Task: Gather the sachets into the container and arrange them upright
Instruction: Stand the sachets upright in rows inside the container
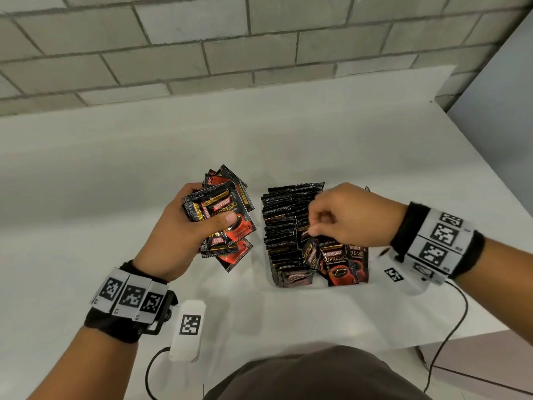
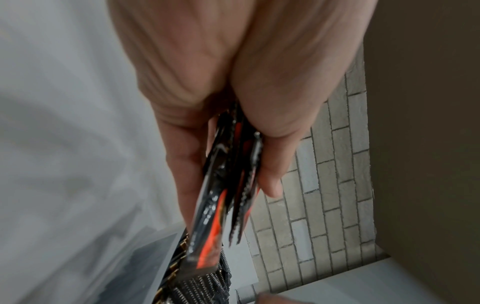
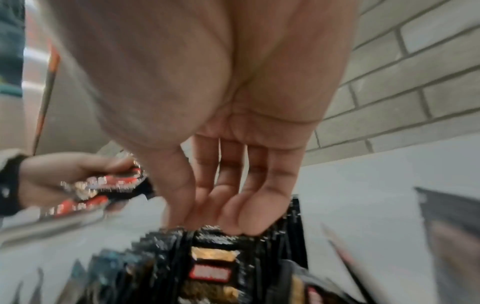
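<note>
Item: person's dark-clad torso (image 1: pixel 314 376), at the lower edge of the head view.

Item: white table (image 1: pixel 86 197), bearing all that follows; black cables trail off its near edge.

Item: wrist bands with black-and-white square markers, one on each forearm.

Item: left hand (image 1: pixel 176 235), raised above the table to the left of the container. Fingers and thumb curl round a fanned bundle of sachets (image 1: pixel 223 217), black and red, printed "KOPIKO SUPREMO"; the left wrist view shows the bundle edge-on (image 2: pixel 228 185), pinched between thumb and fingers.

Item: right hand (image 1: pixel 346 215), over the container. Fingers point down and lie close together, tips on the top edges of the packed sachets (image 3: pixel 213 242); blur hides whether one is pinched.

Item: container (image 1: pixel 269 280), pale, low-walled, right of centre. It holds packed sachets (image 1: pixel 282 223) in upright rows; a few at the near end (image 1: pixel 337 264) lean forward, faces showing.

Item: grey brick wall (image 1: pixel 259 39), behind the table.
</note>
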A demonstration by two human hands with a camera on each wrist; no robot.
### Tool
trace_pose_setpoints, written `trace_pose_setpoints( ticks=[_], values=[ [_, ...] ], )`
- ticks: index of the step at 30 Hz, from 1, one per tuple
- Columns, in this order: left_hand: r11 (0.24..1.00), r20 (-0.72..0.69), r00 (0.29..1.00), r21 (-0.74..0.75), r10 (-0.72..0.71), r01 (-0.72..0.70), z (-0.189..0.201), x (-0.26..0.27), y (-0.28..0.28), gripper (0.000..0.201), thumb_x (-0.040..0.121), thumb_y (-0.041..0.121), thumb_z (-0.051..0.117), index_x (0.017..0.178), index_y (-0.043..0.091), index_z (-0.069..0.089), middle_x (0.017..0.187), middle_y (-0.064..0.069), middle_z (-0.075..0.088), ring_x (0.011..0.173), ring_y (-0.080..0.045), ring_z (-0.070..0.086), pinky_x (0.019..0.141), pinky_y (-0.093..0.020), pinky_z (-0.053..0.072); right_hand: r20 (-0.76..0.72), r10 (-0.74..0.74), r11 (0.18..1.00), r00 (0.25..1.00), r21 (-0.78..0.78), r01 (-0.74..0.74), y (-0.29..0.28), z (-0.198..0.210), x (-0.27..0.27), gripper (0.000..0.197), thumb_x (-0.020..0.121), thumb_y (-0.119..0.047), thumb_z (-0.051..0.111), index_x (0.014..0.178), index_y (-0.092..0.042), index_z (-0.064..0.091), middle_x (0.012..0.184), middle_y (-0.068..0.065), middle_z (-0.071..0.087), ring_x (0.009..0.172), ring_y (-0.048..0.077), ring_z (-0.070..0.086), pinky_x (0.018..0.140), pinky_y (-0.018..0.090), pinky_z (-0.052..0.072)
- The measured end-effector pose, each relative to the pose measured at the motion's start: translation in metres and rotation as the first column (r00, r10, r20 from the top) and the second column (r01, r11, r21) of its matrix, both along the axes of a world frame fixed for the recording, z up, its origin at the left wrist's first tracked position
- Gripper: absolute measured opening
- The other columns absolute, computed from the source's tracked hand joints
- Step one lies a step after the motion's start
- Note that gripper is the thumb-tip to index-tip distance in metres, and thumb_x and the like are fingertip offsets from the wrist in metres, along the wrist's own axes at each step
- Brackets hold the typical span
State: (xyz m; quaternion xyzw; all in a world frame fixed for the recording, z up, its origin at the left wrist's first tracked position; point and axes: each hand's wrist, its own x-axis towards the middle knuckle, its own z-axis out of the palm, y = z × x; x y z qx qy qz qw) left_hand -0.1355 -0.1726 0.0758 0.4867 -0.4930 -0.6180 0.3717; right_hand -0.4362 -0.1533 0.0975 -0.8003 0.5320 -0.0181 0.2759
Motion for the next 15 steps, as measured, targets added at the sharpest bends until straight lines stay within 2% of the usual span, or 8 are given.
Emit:
trace_pose_setpoints(
  ticks=[1, 3, 4, 6, 8, 10, 13, 15],
  values=[
    [1.0, 0.001, 1.0, 0.0, 0.0, 0.0, 0.0, 0.0, 0.0, 0.058, 0.07, 0.017, 0.086, 0.122, 0.019, 0.061, 0.117, -0.011, 0.074, 0.106, -0.036, 0.073, 0.088, -0.056, 0.059, -0.064, 0.037, 0.999, 0.997, 0.025, -0.036, 0.001, 0.0, -0.004, 0.004, 0.094, -0.032, 0.068, 0.092, -0.03, 0.07, 0.064, -0.009, 0.06, 0.062, 0.0, 0.056, 0.067, 0.023, 0.042],
    [1.0, -0.002, 1.0, 0.004, 0.0, 0.0, 0.0, 0.0, 0.001, 0.059, 0.07, 0.017, 0.087, 0.123, 0.019, 0.061, 0.117, -0.011, 0.074, 0.106, -0.035, 0.073, 0.088, -0.056, 0.059, -0.181, 0.127, 0.992, 0.975, 0.048, -0.121, 0.006, -0.004, -0.004, 0.019, 0.096, -0.03, 0.065, 0.113, -0.036, 0.069, 0.057, -0.017, 0.056, 0.059, -0.013, 0.05, 0.066, 0.017, 0.036],
    [1.0, -0.005, 1.0, 0.006, -0.002, 0.002, 0.0, -0.001, 0.002, 0.061, 0.069, 0.018, 0.088, 0.124, 0.019, 0.061, 0.117, -0.011, 0.074, 0.106, -0.035, 0.073, 0.088, -0.055, 0.059, -0.223, 0.17, 0.985, 0.96, 0.044, -0.165, 0.009, -0.008, -0.001, 0.026, 0.098, -0.032, 0.062, 0.123, -0.038, 0.066, 0.06, -0.021, 0.056, 0.056, -0.012, 0.046, 0.07, 0.016, 0.037],
    [1.0, -0.005, 1.0, 0.01, -0.007, 0.007, -0.001, -0.003, 0.003, 0.066, 0.065, 0.022, 0.09, 0.124, 0.019, 0.061, 0.117, -0.011, 0.074, 0.106, -0.035, 0.073, 0.087, -0.054, 0.059, -0.281, 0.232, 0.972, 0.931, 0.035, -0.232, 0.013, -0.015, 0.007, 0.035, 0.1, -0.035, 0.057, 0.134, -0.041, 0.058, 0.076, -0.016, 0.065, 0.058, -0.004, 0.04, 0.09, 0.031, 0.045],
    [1.0, -0.006, 1.0, 0.011, -0.01, 0.01, -0.002, -0.004, 0.004, 0.062, 0.069, 0.017, 0.087, 0.124, 0.019, 0.06, 0.117, -0.01, 0.074, 0.106, -0.034, 0.073, 0.086, -0.052, 0.059, -0.318, 0.251, 0.967, 0.914, 0.051, -0.248, 0.014, -0.023, 0.012, 0.039, 0.1, -0.036, 0.055, 0.138, -0.041, 0.053, 0.082, -0.008, 0.066, 0.069, 0.005, 0.05, 0.093, 0.041, 0.048],
    [1.0, -0.004, 1.0, 0.013, -0.015, 0.015, -0.002, -0.005, 0.006, 0.059, 0.071, 0.014, 0.083, 0.125, 0.018, 0.06, 0.117, -0.01, 0.074, 0.106, -0.034, 0.073, 0.086, -0.051, 0.06, -0.35, 0.278, 0.959, 0.895, 0.055, -0.277, 0.013, -0.026, 0.017, 0.036, 0.1, -0.034, 0.055, 0.136, -0.035, 0.053, 0.078, -0.006, 0.062, 0.074, 0.017, 0.058, 0.077, 0.036, 0.051],
    [1.0, 0.007, 1.0, 0.016, -0.01, 0.01, -0.001, -0.003, 0.007, 0.06, 0.072, 0.015, 0.084, 0.126, 0.017, 0.059, 0.117, -0.01, 0.074, 0.107, -0.034, 0.073, 0.087, -0.051, 0.059, -0.321, 0.277, 0.958, 0.906, 0.02, -0.286, 0.011, -0.024, 0.018, 0.019, 0.099, -0.029, 0.054, 0.116, -0.032, 0.059, 0.063, -0.013, 0.045, 0.058, 0.002, 0.042, 0.074, 0.031, 0.047],
    [1.0, 0.015, 1.0, 0.017, -0.003, 0.003, -0.001, 0.0, 0.008, 0.06, 0.072, 0.015, 0.085, 0.126, 0.018, 0.058, 0.117, -0.01, 0.074, 0.107, -0.034, 0.073, 0.087, -0.051, 0.059, -0.289, 0.244, 0.968, 0.926, 0.011, -0.252, 0.007, -0.022, 0.011, 0.009, 0.096, -0.027, 0.057, 0.102, -0.03, 0.063, 0.061, -0.014, 0.048, 0.057, -0.001, 0.042, 0.071, 0.027, 0.04]
  ],
)
